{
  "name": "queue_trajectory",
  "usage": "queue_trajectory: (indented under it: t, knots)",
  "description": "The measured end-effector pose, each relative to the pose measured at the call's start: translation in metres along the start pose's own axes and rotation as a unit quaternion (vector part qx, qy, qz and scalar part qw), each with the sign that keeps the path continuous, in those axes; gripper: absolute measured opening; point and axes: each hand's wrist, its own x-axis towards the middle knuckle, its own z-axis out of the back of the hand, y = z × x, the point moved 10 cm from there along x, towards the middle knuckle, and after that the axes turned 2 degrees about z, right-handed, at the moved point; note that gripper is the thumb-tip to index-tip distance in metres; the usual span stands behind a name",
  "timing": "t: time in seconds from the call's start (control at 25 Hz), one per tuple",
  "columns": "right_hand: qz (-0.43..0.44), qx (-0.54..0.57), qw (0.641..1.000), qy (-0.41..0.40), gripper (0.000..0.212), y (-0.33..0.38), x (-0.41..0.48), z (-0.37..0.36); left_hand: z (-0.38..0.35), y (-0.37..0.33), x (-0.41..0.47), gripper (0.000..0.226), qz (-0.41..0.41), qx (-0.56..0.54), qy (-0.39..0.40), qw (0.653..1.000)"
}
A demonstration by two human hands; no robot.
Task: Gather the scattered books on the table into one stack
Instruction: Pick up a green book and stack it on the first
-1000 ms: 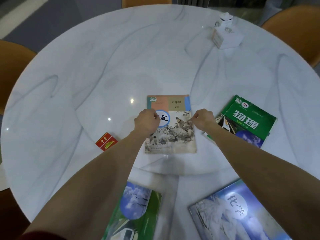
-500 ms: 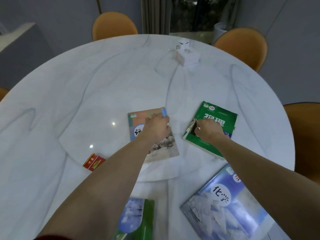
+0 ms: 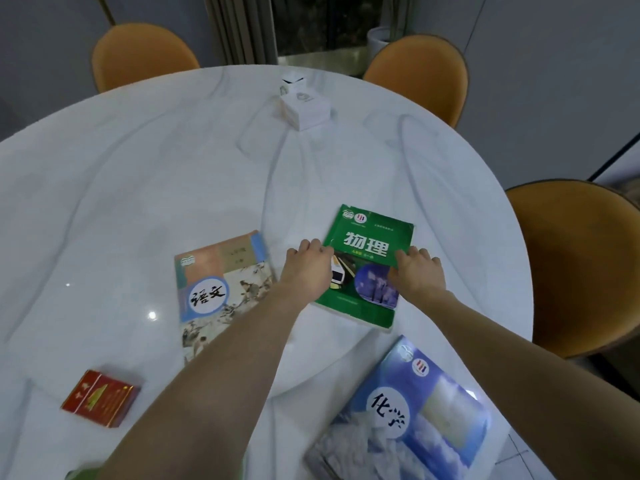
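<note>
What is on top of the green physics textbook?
Both hands rest on the green physics textbook: left hand at its left edge, right hand on the right. The cover beneath them is hidden.

The table (image 3: 173,174) is white marble with grey veins. One book (image 3: 372,237) is green with white characters, another (image 3: 221,271) tan with an ink-wash painting, a third (image 3: 415,410) blue and snowy. The small pack (image 3: 102,398) is red and gold; the chairs (image 3: 571,265) are orange.

left hand (image 3: 306,271) on green book's (image 3: 372,244) left edge | right hand (image 3: 417,277) on its right edge | beige book (image 3: 214,271) beside | blue book (image 3: 415,410) near counter (image 3: 138,185) edge
</note>
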Motion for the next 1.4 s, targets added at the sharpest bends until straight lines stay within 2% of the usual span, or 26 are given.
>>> queue_trajectory:
  t: [0.2,0.36,0.44,0.56,0.64,0.84,0.96,1.04,1.2,1.4]
  knots:
    - [-0.021,0.029,0.999,-0.014,0.032,-0.018,0.006,-0.016,-0.019,-0.005,0.027,0.032,0.019,-0.003,0.001,1.000]
    - [-0.056,0.075,0.996,0.000,0.037,-0.024,0.005,-0.034,-0.037,0.011,0.038,0.037,0.105,-0.077,0.011,0.991]
    - [-0.090,0.148,0.985,0.022,0.041,-0.027,0.002,-0.047,-0.047,0.012,0.039,0.042,0.150,-0.150,0.030,0.977]
    - [-0.150,0.285,0.946,0.036,0.044,-0.027,-0.002,-0.060,-0.058,0.018,0.042,0.047,0.210,-0.220,0.046,0.952]
    - [-0.181,0.328,0.927,0.035,0.044,-0.028,-0.005,-0.065,-0.064,0.028,0.042,0.049,0.243,-0.273,0.056,0.929]
    - [-0.228,0.377,0.898,0.009,0.036,-0.044,-0.005,-0.064,-0.072,0.034,0.040,0.027,0.256,-0.398,0.081,0.877]
    - [-0.223,0.395,0.891,-0.022,0.034,-0.048,-0.006,-0.056,-0.072,0.024,0.032,0.012,0.247,-0.462,0.074,0.849]
    - [-0.210,0.409,0.887,-0.042,0.034,-0.047,-0.006,-0.049,-0.066,0.021,0.028,0.008,0.235,-0.478,0.057,0.844]
    - [-0.166,0.428,0.885,-0.075,0.033,-0.032,-0.002,-0.026,-0.047,0.034,0.018,0.011,0.229,-0.509,0.024,0.829]
    - [-0.096,0.437,0.890,-0.085,0.034,0.018,0.007,0.006,-0.024,0.085,-0.008,0.024,0.261,-0.518,-0.029,0.814]
